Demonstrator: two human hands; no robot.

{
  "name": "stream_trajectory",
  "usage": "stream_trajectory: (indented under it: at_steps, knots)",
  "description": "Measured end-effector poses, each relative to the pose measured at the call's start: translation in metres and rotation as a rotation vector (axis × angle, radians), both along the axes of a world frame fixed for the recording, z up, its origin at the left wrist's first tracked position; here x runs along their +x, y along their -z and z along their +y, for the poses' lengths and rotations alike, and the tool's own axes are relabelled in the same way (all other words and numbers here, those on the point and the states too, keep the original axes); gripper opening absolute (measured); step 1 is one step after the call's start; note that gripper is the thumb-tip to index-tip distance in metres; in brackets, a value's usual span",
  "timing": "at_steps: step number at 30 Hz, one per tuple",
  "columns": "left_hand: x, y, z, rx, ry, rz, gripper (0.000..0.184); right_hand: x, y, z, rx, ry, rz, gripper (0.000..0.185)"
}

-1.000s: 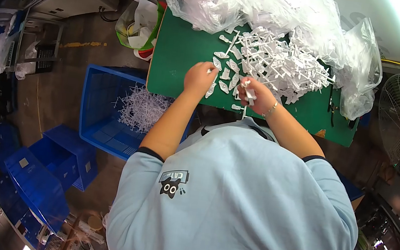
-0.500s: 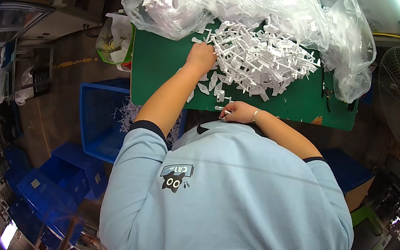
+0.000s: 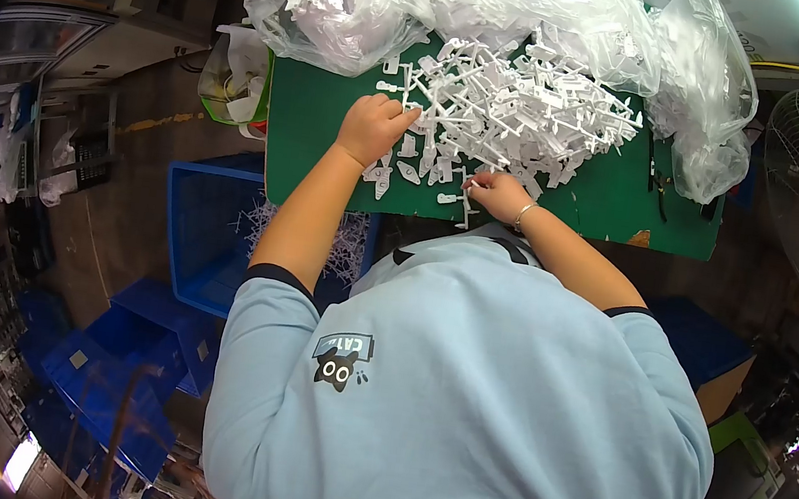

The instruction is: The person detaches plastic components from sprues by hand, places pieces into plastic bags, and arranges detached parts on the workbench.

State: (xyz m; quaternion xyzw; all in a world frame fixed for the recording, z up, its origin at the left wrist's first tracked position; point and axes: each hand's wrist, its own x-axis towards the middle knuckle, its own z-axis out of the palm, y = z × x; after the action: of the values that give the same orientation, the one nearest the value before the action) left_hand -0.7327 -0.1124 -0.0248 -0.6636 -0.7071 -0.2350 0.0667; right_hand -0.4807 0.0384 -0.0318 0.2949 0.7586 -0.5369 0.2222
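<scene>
While a large heap of white branched plastic pieces (image 3: 538,116) still covers the middle of the green tabletop (image 3: 310,127), only a small group of flat white plastic parts (image 3: 408,172) lies loose at its near left side, so the work looks far from finished. Thin white plastic sticks (image 3: 347,248) lie in the blue plastic bin (image 3: 205,234) below the table, and clear plastic bags (image 3: 343,25) of white pieces stand behind the heap. The right hand (image 3: 501,197) appears to pinch one white stemmed plastic piece (image 3: 466,210) near the table's front edge. The left hand (image 3: 372,132) has its bent fingers at the heap's left border; whether they grip anything I cannot tell. Compared with half a second ago, the left hand sits further left and nearer the body, while the right has moved from beside the shirt (image 3: 476,361) onto the table.
</scene>
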Motion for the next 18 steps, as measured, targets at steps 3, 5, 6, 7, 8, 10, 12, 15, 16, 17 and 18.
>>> stream_trajectory:
  at_steps: [3,5,6,7,8,10,12,15,16,17,18]
  knots:
    - [0.002,0.008,-0.005,-0.005,-0.057,-0.041,0.018,-0.004,-0.011,0.004,0.071,0.02,-0.05,0.031]
    - [0.005,0.015,-0.003,-0.025,-0.137,-0.068,0.015,-0.004,-0.012,0.003,0.11,-0.008,-0.046,0.03]
    - [0.008,0.018,-0.001,-0.047,-0.212,-0.096,0.013,-0.005,-0.014,0.001,0.147,-0.031,-0.041,0.03]
    - [0.011,0.02,0.001,-0.047,-0.216,-0.098,0.013,-0.004,-0.013,-0.002,0.147,-0.035,-0.043,0.03]
    - [0.014,0.023,0.004,-0.043,-0.297,-0.152,0.011,-0.002,-0.011,-0.005,0.137,-0.068,0.02,0.03]
    - [0.018,0.03,0.01,-0.037,-0.377,-0.207,0.01,-0.003,-0.014,-0.009,0.13,-0.1,0.083,0.03]
    - [0.018,0.033,0.017,-0.085,-0.438,-0.268,0.011,-0.007,-0.018,-0.013,0.138,-0.211,0.029,0.032]
    - [0.015,0.03,0.033,-0.106,-0.46,-0.564,0.015,-0.012,-0.013,-0.012,0.182,-0.227,-0.003,0.034]
    - [0.011,0.027,0.037,-0.11,-0.455,-0.564,0.015,-0.013,-0.013,-0.011,0.195,-0.202,-0.014,0.034]
    - [0.006,0.023,0.04,-0.13,-0.474,-0.685,0.018,-0.013,-0.012,-0.009,0.192,-0.195,-0.016,0.034]
    - [0.002,0.022,0.041,-0.15,-0.492,-0.805,0.022,-0.014,-0.016,-0.006,0.204,-0.185,-0.022,0.035]
